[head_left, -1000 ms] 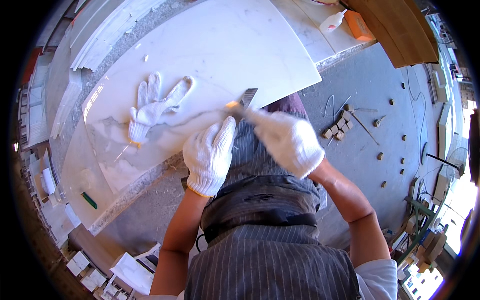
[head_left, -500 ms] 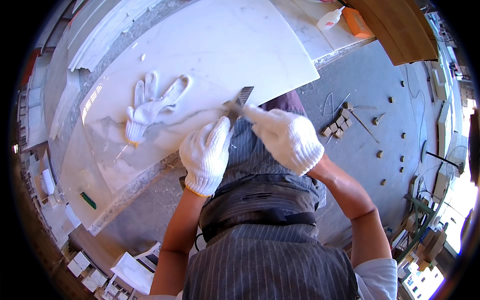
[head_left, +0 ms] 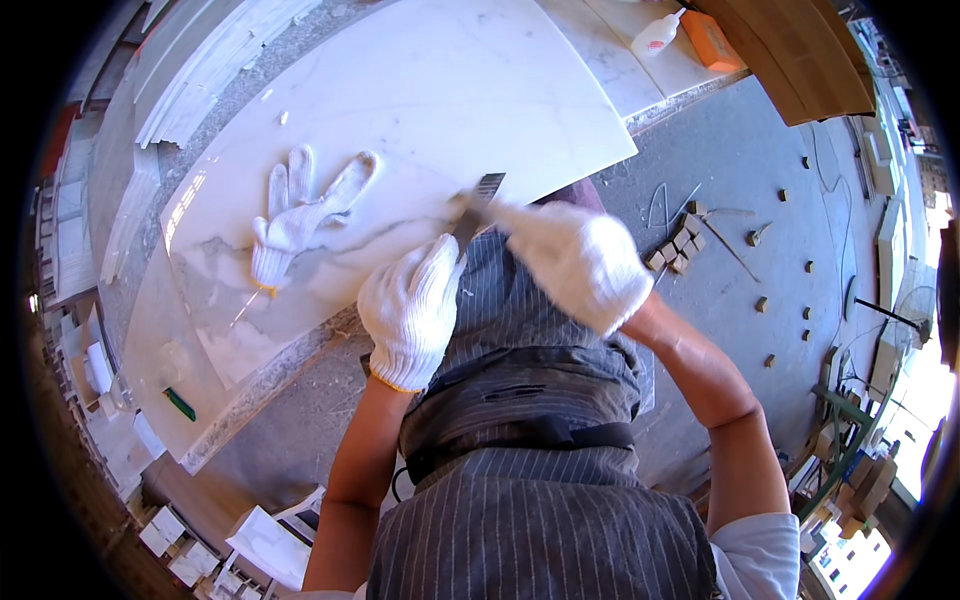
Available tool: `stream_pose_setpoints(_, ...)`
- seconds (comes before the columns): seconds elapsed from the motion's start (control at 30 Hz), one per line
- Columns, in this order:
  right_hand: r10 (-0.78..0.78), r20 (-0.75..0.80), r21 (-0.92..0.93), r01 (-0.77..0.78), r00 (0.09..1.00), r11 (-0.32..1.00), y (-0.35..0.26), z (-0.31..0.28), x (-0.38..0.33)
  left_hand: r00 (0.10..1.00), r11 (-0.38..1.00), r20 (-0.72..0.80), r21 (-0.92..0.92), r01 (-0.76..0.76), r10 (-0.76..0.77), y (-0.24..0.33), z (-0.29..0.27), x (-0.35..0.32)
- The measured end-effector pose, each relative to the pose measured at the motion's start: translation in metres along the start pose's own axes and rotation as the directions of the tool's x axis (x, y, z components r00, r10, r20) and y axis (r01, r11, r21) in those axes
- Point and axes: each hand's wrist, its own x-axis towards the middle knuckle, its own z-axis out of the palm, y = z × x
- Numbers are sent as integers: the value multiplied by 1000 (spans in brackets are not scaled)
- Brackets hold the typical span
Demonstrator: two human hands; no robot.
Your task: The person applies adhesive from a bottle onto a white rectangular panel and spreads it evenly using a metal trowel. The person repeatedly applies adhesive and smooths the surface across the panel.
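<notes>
My left hand, in a white knitted glove, is closed on the lower end of a flat dark metal strip with light marks near its top. The strip tilts up over the edge of a white marble slab. My right hand, gloved too, is closed around a thin tool blurred by motion. That tool crosses the strip, its brownish tip over the slab; its kind is not clear. An unworn white glove lies on the slab to the left.
A green-handled tool lies at the near left of the table. Beyond the slab stand a white squeeze bottle, an orange block and a cardboard box. Small wooden blocks and cords lie on the floor at right.
The thin tool in my right hand has shifted a little away from me along the strip. My right wrist has moved slightly to the right. My left hand stays nearly in place.
</notes>
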Motion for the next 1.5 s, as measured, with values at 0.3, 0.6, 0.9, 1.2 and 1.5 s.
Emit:
stream_pose_setpoints(0.3,48,-20,143,-44,999,989,16,21,-16,999,999,5,-33,34,-34,3,-1,2)
stream_pose_setpoints(0.6,144,-135,211,-114,980,971,-11,32,-17,996,992,-35,-97,80,-84,2,1,2)
stream_pose_setpoints(0.9,96,-73,131,-86,993,988,-24,20,-9,994,989,-10,-98,109,-111,4,-2,4)
stream_pose_setpoints(1.2,175,41,193,-180,984,964,-9,11,-4,990,984,-49,-129,121,-128,4,-1,6)
stream_pose_setpoints(1.5,251,-5,323,-236,968,916,8,15,-6,970,940,-36,-259,224,-241,8,0,7)
